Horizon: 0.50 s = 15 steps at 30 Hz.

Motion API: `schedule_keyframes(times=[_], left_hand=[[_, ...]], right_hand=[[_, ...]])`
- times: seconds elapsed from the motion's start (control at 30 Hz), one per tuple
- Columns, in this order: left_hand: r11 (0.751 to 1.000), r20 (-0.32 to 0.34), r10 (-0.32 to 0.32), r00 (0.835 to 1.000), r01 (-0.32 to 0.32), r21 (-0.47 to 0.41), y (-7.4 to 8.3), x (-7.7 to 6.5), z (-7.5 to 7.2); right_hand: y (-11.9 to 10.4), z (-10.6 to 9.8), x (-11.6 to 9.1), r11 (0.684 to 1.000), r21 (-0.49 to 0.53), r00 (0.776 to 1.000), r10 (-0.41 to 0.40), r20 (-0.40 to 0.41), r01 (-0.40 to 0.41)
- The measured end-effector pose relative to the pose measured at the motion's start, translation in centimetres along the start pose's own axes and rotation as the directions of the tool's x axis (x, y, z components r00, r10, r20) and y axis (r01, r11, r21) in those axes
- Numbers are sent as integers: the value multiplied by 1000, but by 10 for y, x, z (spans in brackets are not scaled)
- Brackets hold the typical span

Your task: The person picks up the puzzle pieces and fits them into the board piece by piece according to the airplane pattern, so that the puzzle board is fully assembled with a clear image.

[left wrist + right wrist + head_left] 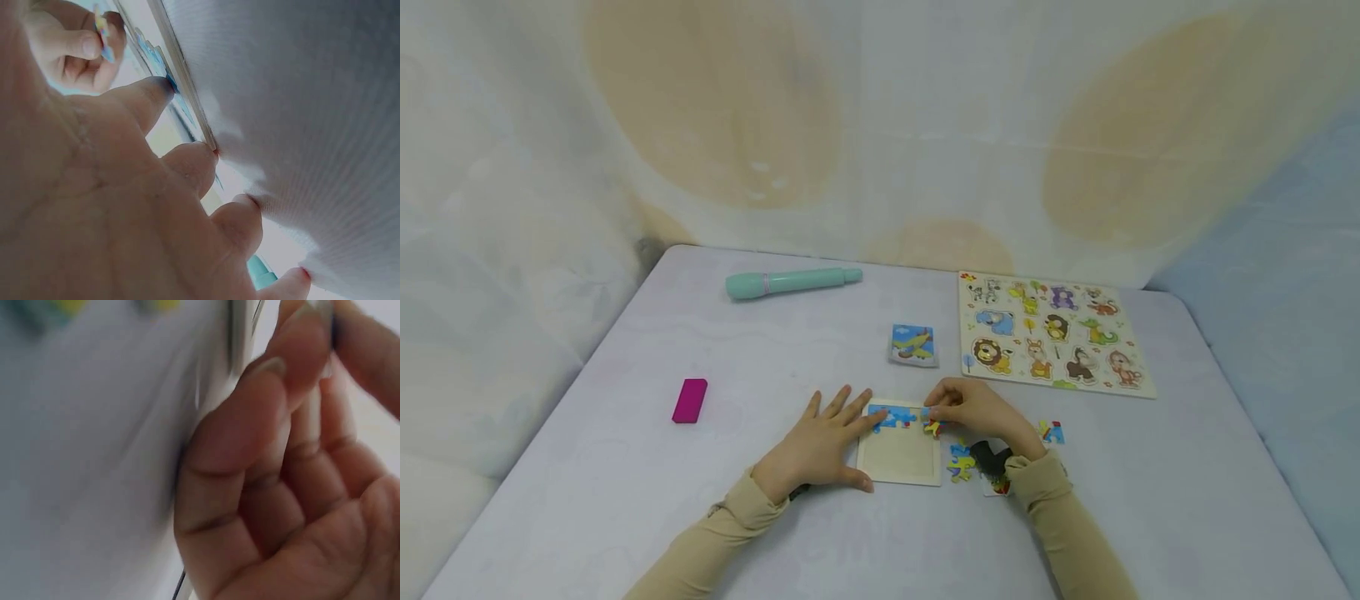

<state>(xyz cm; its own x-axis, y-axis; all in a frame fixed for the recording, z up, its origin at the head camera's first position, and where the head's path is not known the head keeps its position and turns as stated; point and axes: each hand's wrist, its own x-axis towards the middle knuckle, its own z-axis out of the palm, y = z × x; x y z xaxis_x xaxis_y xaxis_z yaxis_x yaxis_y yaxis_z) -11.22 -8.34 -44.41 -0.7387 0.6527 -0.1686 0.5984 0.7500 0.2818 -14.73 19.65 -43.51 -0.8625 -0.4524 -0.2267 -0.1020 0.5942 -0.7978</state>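
Note:
A small square wooden puzzle tray (900,480) lies in front of me, with blue puzzle pieces (895,416) along its top edge. My left hand (820,446) spreads its fingers at the tray's left side, the index fingertip pressing on the blue pieces. Over the tray's top right corner, my right hand (981,408) pinches a puzzle piece (932,427) coloured blue, yellow and red between thumb and fingers. The left wrist view shows this puzzle piece (102,31) raised at a tilt. In the right wrist view the fingers largely hide it.
Loose puzzle pieces (960,462) lie right of the tray, some partly under the right wrist; another piece (1052,432) is farther right. Behind are an airplane picture packet (913,344) and an animal puzzle board (1052,333). A mint-green flashlight-shaped object (793,282) and magenta block (690,401) lie left.

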Motion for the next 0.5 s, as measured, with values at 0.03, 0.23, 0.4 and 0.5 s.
schedule_keyframes(times=[0.03, 0.23, 0.4, 0.5], left_hand=[[1000, 1, 0, 1000, 0, 0, 0, 0, 0], [1000, 0, 7, 1000, -7, -11, 1, 0, -2], [1000, -7, 10, 1000, -10, -14, 1, -1, -3], [1000, -6, 7, 1000, -7, -8, 0, -1, -2]], right_hand=[[-3, 2, 2, 1000, -3, 1000, 14, -12, -14], [-13, 14, 12, 989, -81, 987, 110, -116, -120], [-18, 20, 14, 969, -157, 973, 166, -159, -191], [-20, 22, 15, 969, -148, 972, 175, -155, -198]])
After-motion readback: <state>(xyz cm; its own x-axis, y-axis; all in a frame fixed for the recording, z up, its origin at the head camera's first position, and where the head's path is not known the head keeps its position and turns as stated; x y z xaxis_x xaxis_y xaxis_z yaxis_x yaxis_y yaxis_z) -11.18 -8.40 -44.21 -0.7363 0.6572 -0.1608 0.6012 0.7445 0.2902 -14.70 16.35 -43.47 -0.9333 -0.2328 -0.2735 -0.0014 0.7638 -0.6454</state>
